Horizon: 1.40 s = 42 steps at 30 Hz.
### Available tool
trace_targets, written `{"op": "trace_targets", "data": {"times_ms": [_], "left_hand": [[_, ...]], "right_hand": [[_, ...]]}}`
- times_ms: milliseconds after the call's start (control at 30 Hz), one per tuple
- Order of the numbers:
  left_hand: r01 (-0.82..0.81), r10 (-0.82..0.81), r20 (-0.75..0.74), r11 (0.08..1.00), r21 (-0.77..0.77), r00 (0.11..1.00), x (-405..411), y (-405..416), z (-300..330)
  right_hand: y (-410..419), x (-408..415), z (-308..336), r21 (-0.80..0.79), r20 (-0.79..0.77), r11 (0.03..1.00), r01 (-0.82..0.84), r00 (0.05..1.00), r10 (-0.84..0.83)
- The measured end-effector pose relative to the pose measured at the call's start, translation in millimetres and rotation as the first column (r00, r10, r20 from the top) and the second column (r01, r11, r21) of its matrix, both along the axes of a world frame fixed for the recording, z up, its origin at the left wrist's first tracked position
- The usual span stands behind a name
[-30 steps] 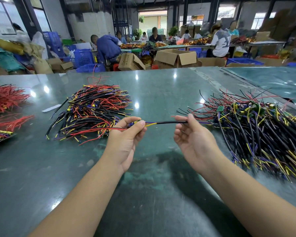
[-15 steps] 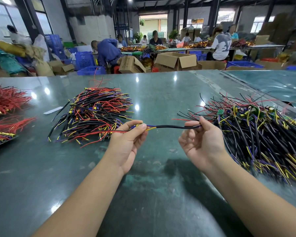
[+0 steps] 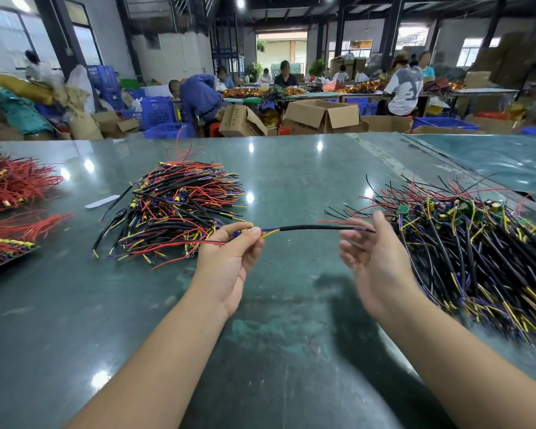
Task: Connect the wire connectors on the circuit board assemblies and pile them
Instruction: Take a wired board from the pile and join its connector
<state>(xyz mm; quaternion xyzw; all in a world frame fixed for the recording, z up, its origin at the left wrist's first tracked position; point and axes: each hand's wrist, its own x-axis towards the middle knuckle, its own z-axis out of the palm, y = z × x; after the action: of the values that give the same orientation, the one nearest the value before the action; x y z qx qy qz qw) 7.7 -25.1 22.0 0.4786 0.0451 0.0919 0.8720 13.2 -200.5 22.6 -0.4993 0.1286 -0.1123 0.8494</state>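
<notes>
My right hand (image 3: 372, 256) now moves further right and opens, so the black cable (image 3: 316, 228) stretches longer between both hands.

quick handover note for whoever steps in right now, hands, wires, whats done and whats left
Left hand: pinches the connector end of a black sheathed cable, above the green table.
Right hand: fingers relaxed and blurred, at the cable's far end; grip unclear.
Pile of wired assemblies lies at centre-left; pile with circuit boards at right.
Done: cannot tell if this connector is mated.
Left: check the joint, put the cable on a pile, work through the right pile.
</notes>
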Motion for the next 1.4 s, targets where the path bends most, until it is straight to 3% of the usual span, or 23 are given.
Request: {"op": "trace_targets", "data": {"times_ms": [33,67,100,167,200,267,333,400,500,633,733,967,1067,1133,1200,1267,1333,1400], "left_hand": [[-0.037,0.037,-0.002,0.999,0.019,0.999,1,1,0],[-0.069,0.069,-0.001,0.996,0.048,0.998,2,2,-1],[-0.092,0.092,0.002,0.992,0.085,0.996,2,3,-2],[-0.103,0.102,0.011,0.983,0.152,0.995,1,1,-3],[-0.093,0.092,0.016,0.981,0.172,0.996,-1,-1,-4],[-0.049,0.046,0.024,0.98,0.19,0.999,-4,-6,-5],[0.021,-0.028,0.03,0.98,0.197,0.999,-7,-10,-6],[0.086,-0.095,0.034,0.975,0.204,0.995,-9,-12,-6],[0.16,-0.169,0.034,0.97,0.184,0.985,-11,-13,-4],[0.281,-0.281,0.045,0.96,0.013,0.959,-12,-9,0],[0.328,-0.322,0.091,0.943,-0.057,0.942,-12,-6,0],[0.298,-0.306,0.119,0.951,0.078,0.945,-10,-6,-2],[0.31,-0.321,0.112,0.945,0.109,0.94,-9,-5,-2],[0.316,-0.33,0.076,0.937,0.147,0.941,-9,-4,-2],[0.307,-0.318,0.039,0.936,0.172,0.947,-9,-1,-3],[0.304,-0.311,0.019,0.937,0.172,0.95,-8,0,-3],[0.31,-0.316,0.011,0.936,0.168,0.949,-9,0,-3],[0.318,-0.323,0.004,0.935,0.158,0.946,-9,0,-2]], "right_hand": [[-1,0,-2,-0.241,0.013,0.962,0.127,0.992,-0.127],[-3,-1,-4,-0.492,0.086,0.833,0.254,0.966,-0.244],[-4,-4,-5,-0.673,0.23,0.644,0.363,0.931,-0.285],[-2,-10,-4,-0.764,0.564,0.306,0.568,0.818,-0.11],[2,-13,-5,-0.757,0.641,0.205,0.621,0.767,0.044],[12,-17,-12,-0.803,0.586,0.096,0.588,0.752,0.302],[23,-21,-16,-0.902,0.402,0.022,0.431,0.819,0.409],[25,-22,-19,-0.955,0.274,0.002,0.298,0.876,0.398],[18,-20,-18,-0.968,0.246,0.049,0.248,0.88,0.406],[16,-20,-10,-0.945,0.266,0.303,0.124,0.83,0.491],[14,-21,-4,-0.901,0.261,0.434,0.017,0.82,0.509],[11,-25,0,-0.897,0.17,0.435,-0.081,0.844,0.508],[10,-27,7,-0.9,0.23,0.436,0.003,0.853,0.469],[7,-27,14,-0.874,0.327,0.465,0.144,0.882,0.341],[-3,-26,24,-0.842,0.427,0.403,0.358,0.9,0.093],[-22,-23,37,-0.84,0.487,0.208,0.501,0.866,-0.115],[-51,-17,48,-0.86,0.477,0.056,0.507,0.839,-0.262],[-84,-9,56,-0.885,0.423,0.008,0.465,0.811,-0.404]]}}
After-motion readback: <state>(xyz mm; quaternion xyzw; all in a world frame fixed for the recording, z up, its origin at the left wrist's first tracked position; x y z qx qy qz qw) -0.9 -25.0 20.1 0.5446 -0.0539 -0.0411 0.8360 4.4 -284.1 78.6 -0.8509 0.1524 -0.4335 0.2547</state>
